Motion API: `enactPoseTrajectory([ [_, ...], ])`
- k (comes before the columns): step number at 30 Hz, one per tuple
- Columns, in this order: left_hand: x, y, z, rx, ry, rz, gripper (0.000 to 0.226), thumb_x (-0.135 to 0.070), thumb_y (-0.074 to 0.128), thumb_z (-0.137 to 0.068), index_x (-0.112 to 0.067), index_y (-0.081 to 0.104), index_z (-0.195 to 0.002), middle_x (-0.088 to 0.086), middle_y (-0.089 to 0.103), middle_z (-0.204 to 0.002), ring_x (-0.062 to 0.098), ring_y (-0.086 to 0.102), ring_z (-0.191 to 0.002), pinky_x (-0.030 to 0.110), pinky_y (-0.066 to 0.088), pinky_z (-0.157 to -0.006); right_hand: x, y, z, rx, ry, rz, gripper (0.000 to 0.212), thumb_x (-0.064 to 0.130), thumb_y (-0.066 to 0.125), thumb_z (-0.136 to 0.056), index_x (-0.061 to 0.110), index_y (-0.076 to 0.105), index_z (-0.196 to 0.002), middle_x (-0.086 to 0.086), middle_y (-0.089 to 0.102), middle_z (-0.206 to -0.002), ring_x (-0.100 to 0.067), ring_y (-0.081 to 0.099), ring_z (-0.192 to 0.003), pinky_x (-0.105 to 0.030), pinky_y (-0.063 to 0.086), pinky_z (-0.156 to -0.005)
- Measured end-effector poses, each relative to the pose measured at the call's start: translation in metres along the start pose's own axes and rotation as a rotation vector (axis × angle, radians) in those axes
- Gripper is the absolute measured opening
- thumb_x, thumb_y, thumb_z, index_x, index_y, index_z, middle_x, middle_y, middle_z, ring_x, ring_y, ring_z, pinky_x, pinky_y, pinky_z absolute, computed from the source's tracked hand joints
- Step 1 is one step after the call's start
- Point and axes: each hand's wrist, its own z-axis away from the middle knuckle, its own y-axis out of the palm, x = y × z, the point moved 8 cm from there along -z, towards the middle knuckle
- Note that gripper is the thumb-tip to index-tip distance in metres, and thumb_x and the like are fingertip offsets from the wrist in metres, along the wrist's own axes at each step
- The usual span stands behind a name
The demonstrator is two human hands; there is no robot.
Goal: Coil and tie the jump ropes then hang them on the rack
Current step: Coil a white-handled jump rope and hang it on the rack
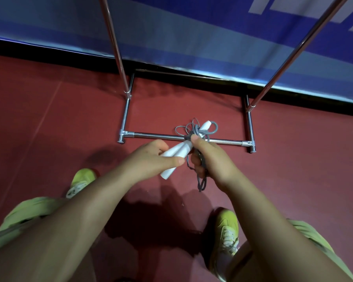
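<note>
Your left hand (151,157) fingers wrap both white handles (176,154); right hand (207,157) fingers pinch grey rope (201,131) at the wrap w/ tail hanging below. Coil looks done, tie approx. half-finished. Rack (159,136) beyond your fingertips, nothing hung yet.

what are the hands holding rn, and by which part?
One jump rope, both hands on it. Left hand grips the two white handles around their middle; right hand pinches the grey cord where it wraps them, loose strands trailing below.
</note>
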Motion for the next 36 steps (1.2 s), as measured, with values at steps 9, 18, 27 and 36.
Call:
enactPoseTrajectory([
  [9, -0.018, 0.045, 0.032, 0.732, -0.204, 0.913, 0.071, -0.062, 0.033, -0.075, -0.009, 0.075, -0.096, 0.02, 0.07, -0.094, 0.035, 0.068, -0.079, 0.042, 0.055, -0.073, 0.009, 0.006, 0.0, 0.14, -0.06, -0.312, 0.036, 0.048, 0.036, -0.079, 0.013, 0.041, -0.07, -0.003, 0.029, -0.058, -0.013, 0.025, -0.045, -0.023, 0.028, -0.044],
  [18, -0.008, 0.041, 0.023, 0.513, -0.231, 0.685, 0.054, -0.054, 0.031, -0.087, -0.011, 0.063, -0.076, 0.004, 0.055, -0.06, 0.009, 0.031, -0.037, 0.026, 0.038, -0.05, 0.0, 0.002, 0.003, 0.144, 0.005, -0.09, 0.043, 0.044, 0.03, -0.102, 0.014, 0.044, -0.074, 0.001, 0.039, -0.062, -0.009, 0.031, -0.045, -0.021, 0.029, -0.044],
  [27, 0.001, 0.019, 0.009, 0.131, -0.147, 0.286, 0.046, -0.033, 0.027, -0.098, -0.012, 0.061, -0.075, 0.004, 0.056, -0.058, 0.014, 0.041, -0.046, 0.024, 0.035, -0.051, -0.017, -0.011, -0.002, -0.049, 0.11, 0.153, 0.045, 0.044, 0.039, -0.099, 0.009, 0.056, -0.077, -0.001, 0.042, -0.057, -0.01, 0.03, -0.038, -0.019, 0.025, -0.041],
  [36, 0.011, 0.009, -0.002, 0.057, -0.112, 0.128, 0.038, -0.045, 0.04, -0.093, -0.013, 0.06, -0.097, -0.001, 0.06, -0.078, 0.016, 0.053, -0.07, 0.028, 0.04, -0.068, -0.016, -0.019, -0.004, -0.152, 0.113, 0.09, 0.056, 0.053, 0.044, -0.095, 0.008, 0.062, -0.067, -0.004, 0.047, -0.052, -0.019, 0.038, -0.043, -0.027, 0.032, -0.046],
])
